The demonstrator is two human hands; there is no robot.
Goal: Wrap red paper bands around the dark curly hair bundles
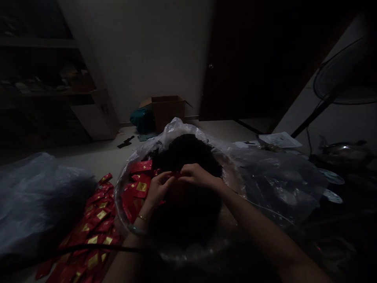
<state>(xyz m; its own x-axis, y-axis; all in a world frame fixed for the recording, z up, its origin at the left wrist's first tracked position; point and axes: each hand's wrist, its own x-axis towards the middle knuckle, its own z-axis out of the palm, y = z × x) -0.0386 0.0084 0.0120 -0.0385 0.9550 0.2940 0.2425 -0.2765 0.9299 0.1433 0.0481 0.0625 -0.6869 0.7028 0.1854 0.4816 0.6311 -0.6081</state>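
Observation:
My left hand [160, 187] and my right hand [196, 175] meet over a round tub [118, 188] lined with clear plastic. Both hands have their fingertips pinched at the upper edge of a dim red packet [177, 189], which hangs down in shadow. Beneath them lies a large heap of black loose material [188, 147], too dark to make out. Several red packets with gold labels [141, 186] rest inside the tub, left of my left hand. A bangle and a thin bracelet circle my left wrist.
More red packets [100, 215] are piled left of the tub, beside a large translucent plastic bag [44, 196]. Clear plastic sheeting [282, 181] spreads at right. Behind stand an open cardboard box [168, 110] and a teal bag [142, 120]. A fan [344, 74] stands at far right.

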